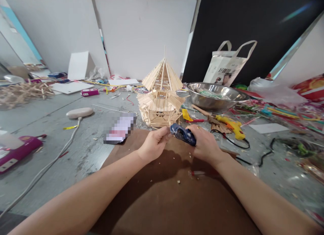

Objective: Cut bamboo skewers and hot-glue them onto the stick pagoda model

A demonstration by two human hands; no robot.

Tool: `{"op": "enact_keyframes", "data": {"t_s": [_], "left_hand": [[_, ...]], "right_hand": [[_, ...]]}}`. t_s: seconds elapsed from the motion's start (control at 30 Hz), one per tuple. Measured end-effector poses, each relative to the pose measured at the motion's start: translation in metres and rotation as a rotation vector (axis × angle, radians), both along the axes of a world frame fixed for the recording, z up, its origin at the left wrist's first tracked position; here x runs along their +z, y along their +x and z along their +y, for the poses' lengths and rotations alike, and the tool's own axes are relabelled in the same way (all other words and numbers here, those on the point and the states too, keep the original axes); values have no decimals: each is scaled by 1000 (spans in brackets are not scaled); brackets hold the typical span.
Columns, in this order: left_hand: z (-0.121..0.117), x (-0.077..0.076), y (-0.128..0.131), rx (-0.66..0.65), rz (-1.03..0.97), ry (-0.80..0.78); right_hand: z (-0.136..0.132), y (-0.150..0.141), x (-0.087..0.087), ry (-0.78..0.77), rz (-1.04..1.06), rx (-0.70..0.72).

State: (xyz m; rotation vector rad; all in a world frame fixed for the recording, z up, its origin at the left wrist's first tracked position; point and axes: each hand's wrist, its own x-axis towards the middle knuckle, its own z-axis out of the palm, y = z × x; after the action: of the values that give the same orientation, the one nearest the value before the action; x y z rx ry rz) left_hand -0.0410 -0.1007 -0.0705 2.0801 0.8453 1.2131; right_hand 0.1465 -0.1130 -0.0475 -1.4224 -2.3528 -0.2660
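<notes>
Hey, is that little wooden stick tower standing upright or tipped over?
Upright. The wooden stick tower has its pointed roof on top, spire aimed straight up.

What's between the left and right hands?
A dark blue tool, held in the right hand, its other end close to the left hand's fingers. Head view.
</notes>
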Motion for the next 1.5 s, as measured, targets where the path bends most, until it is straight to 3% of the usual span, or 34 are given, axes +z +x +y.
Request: {"op": "enact_keyframes", "data": {"t_s": [0.27,0.57,0.8,1.0,1.23,1.5], "left_hand": [[-1,2,1,-3,13,-8],[-8,14,4,-100,250,-224],[-24,6,15,-129,641,-3],[-28,2,17,-120,741,189],[-7,-2,2,29,832,224],[27,-11,-24,66,885,214]], "right_hand": [[-1,0,1,13,-61,-86],[17,16,-14,249,-14,-196],[18,16,-18,231,-83,-154],[19,16,-20,228,-130,-141],[19,17,-20,210,-130,-148],[21,18,-20,237,-145,-160]]}}
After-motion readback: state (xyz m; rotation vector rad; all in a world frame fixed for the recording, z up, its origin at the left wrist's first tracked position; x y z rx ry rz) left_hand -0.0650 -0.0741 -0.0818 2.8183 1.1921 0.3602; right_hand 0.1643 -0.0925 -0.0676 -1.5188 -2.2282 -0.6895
